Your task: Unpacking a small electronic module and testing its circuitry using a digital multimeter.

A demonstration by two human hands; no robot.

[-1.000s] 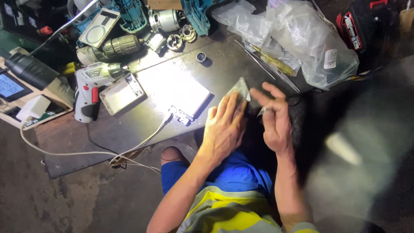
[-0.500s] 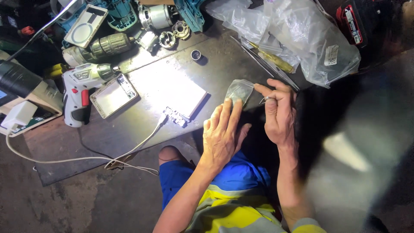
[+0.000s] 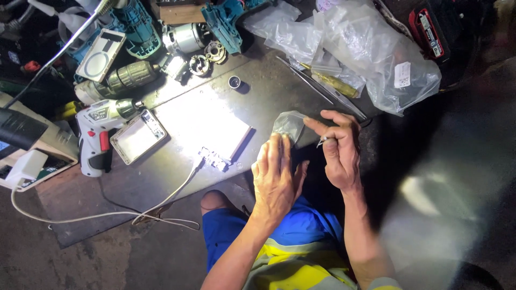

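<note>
Clear plastic, a small crumpled bag (image 3: 289, 126) sits at the near edge of the dark metal desk (image 3: 269, 96), contents unreadable. One right hand (image 3: 339, 150) pinches its corner and grips a thin tool, pointing left. One left hand (image 3: 275, 180) lies flat and open, fingers toward the bag, just touching it.

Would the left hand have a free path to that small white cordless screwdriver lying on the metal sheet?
Probably yes: the left hand rests open, and only the bright rectangular panel and a white cable lie flat between it and the screwdriver.
</note>
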